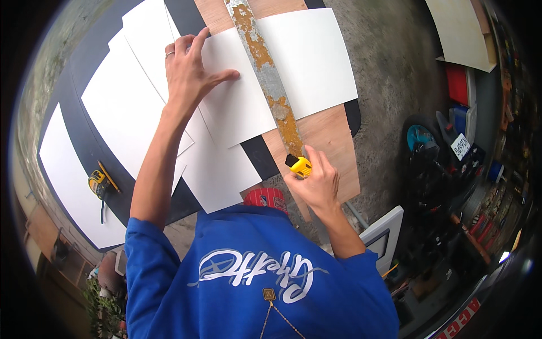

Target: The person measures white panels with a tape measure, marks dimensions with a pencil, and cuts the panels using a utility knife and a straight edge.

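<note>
My left hand (192,73) lies spread on white sheets, its thumb stretched toward a long metal straightedge (271,85) with worn orange-brown paint. Under the straightedge runs a white sheet (310,62), set across a plywood strip (333,135). In my right hand (320,181), closed by the near end of the straightedge, is a yellow and black utility knife (301,166); I cannot make out its blade. More white sheets (127,96) overlap to the left of my left hand.
On the dark tabletop (84,118) at the left lie a yellow tape measure (99,182) and a pencil (108,175). A red cap or cloth (265,198) shows below the near edge. To the right are a white-framed panel (384,237), a motorbike (435,147) and a pale board (460,34).
</note>
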`<action>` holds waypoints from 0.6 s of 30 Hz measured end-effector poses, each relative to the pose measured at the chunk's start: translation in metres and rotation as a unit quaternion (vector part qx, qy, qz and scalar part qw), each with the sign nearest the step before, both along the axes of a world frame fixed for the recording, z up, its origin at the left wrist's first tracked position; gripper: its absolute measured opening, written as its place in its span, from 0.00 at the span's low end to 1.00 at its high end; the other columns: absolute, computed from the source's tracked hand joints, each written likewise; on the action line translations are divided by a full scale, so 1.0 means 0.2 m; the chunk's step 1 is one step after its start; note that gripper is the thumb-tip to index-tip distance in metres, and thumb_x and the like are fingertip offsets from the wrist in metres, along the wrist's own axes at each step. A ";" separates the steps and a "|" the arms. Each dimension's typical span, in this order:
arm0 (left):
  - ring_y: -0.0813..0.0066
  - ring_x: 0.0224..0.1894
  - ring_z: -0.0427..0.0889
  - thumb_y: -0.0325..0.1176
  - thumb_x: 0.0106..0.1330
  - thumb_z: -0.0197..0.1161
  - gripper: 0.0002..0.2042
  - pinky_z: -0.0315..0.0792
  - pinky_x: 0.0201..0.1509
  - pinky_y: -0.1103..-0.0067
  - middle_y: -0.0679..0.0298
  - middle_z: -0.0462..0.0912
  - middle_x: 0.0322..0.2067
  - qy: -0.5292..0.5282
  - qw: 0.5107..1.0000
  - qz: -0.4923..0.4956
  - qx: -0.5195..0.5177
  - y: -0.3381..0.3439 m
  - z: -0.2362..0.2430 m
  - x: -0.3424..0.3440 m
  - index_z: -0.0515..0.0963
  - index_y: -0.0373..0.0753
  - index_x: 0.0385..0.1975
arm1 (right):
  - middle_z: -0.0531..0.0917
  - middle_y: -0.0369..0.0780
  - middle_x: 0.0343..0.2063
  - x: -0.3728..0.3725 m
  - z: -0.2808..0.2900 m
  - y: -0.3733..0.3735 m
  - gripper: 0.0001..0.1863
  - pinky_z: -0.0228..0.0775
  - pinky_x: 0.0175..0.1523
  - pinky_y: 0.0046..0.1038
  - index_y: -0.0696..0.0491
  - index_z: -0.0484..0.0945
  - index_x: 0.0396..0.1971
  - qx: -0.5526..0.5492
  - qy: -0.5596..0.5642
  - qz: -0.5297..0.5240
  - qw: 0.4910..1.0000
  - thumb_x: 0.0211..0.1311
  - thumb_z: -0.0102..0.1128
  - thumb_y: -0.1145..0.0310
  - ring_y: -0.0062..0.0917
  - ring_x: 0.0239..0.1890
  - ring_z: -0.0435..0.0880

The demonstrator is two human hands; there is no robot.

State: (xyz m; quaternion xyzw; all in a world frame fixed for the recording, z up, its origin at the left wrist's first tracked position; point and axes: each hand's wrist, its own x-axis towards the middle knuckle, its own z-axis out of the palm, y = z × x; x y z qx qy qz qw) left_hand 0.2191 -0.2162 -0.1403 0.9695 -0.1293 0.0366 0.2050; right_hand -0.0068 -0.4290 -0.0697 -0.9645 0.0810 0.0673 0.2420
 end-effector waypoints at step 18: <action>0.57 0.42 0.76 0.47 0.43 0.76 0.33 0.71 0.44 0.66 0.48 0.75 0.39 0.011 0.988 0.153 -0.031 -0.39 0.11 0.39 0.75 0.29 0.45 | 0.74 0.42 0.36 0.15 -0.11 -0.02 0.30 0.75 0.33 0.36 0.54 0.72 0.53 0.126 -0.001 -0.050 0.991 0.45 0.70 0.69 0.36 0.30 0.82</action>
